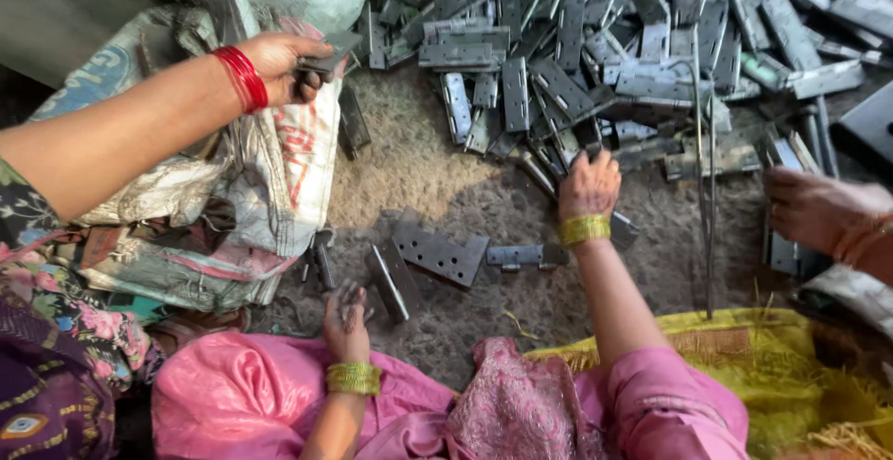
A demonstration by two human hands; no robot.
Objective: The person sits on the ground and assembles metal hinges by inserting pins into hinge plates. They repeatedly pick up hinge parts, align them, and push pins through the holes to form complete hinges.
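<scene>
- My left hand sat near, bottom centre, w/ a gold bangle at the wrist; fingers curled round a small dark metal piece, grasped loosely.
- Just right of it lay a flat grey steel hinge plate w/ screw holes on the rough brown ground, plus a narrow folded steel hinge beside my fingers, touching or nearly so; couldn't tell which.
- A small grey hinge leaf lay further right, between both my arms.
- My right hand reached far, palm down, fingertips at the near edge of the big heap of grey steel hinges. Fingers hid underneath, so I couldn't tell whether it was clenched on anything.
- Heap filled the far-centre & far-right area; hinges overlapped at all angles.
- A thin metal rod stood upright right of my right arm.
- Another person's hand w/ red bangles came in from the left, gripping a grey hinge above a printed woven sack.
- A third hand at far right rested on hinges there.
- Pink cloth & yellow fringed fabric covered the near edge.
</scene>
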